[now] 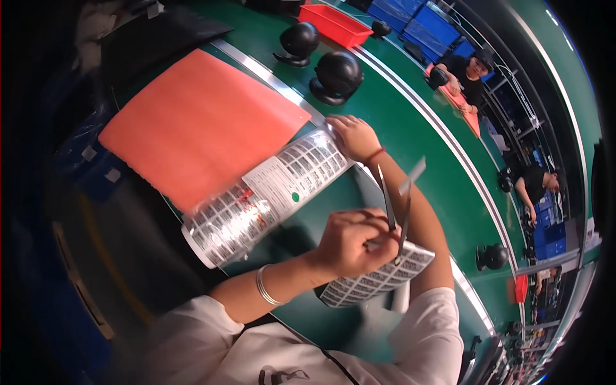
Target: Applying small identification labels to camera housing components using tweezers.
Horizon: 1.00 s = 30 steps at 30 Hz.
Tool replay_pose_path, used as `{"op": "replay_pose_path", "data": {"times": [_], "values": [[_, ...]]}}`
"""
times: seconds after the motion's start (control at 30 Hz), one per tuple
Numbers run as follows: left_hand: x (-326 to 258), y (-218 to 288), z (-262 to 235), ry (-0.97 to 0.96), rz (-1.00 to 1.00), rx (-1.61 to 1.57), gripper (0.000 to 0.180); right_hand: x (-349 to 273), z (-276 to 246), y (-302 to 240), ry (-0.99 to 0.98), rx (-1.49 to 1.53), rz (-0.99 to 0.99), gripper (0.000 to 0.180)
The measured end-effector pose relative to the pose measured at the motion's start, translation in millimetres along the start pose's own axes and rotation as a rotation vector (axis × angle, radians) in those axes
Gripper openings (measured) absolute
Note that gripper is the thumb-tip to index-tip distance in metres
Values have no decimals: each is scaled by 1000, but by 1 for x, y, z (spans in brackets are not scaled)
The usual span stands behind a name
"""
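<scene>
My left hand [360, 242] is closed round a pair of thin metal tweezers [387, 199], their two points spread apart and upward. A small pale sticker strip [414, 176] shows at one point. Beneath this hand is a curved sheet of printed labels [375, 282], tilted, with a white tube end [401, 296] beside it. My right hand [354, 137] reaches farther off, its fingers bent over the far end of a thick label roll [321, 157]. Clear plastic covers the roll, which lies slantwise across the bench; the thumb is mostly hidden.
An orange foam sheet [205, 122] lies left of the roll. Black rounded devices [337, 76] stand on the green bench [410, 131] beyond, near a red bin [335, 25]. Metal rails [443, 119] run along it. Co-workers [471, 74] sit at the far right.
</scene>
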<state>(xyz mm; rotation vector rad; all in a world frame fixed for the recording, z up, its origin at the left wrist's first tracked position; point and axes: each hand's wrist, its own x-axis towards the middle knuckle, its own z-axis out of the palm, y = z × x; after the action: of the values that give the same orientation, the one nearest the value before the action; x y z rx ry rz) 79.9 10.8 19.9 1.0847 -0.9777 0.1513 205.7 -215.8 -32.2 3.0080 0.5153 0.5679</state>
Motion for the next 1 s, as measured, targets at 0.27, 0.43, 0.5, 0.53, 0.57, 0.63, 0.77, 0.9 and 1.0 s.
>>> {"op": "replay_pose_path", "data": {"times": [0.27,0.43,0.5,0.53,0.57,0.63,0.77,0.9,1.0], "values": [[3,-8,-8,-69,-54,-166,15,77,38,2,-100,-17,516,46],[4,-7,-8,-77,-104,-109,12,47,41,4,89,-88,647,28],[3,-9,-5,-48,-97,-141,12,23,22,20,13,-212,659,18],[4,-8,-2,-67,-105,-148,13,0,15,40,58,-304,644,11],[3,-11,3,-59,-83,-175,13,-23,11,58,38,-362,606,10],[1,-13,5,-96,-88,-135,14,-56,0,70,21,-516,480,9],[-4,-17,8,-135,-164,-144,17,-101,-37,61,104,-586,395,8],[-7,-16,11,-156,-211,-149,16,-142,-75,49,-6,-391,514,12],[-7,-9,12,-167,-207,-151,13,-174,-90,39,-80,-231,562,14]]}}
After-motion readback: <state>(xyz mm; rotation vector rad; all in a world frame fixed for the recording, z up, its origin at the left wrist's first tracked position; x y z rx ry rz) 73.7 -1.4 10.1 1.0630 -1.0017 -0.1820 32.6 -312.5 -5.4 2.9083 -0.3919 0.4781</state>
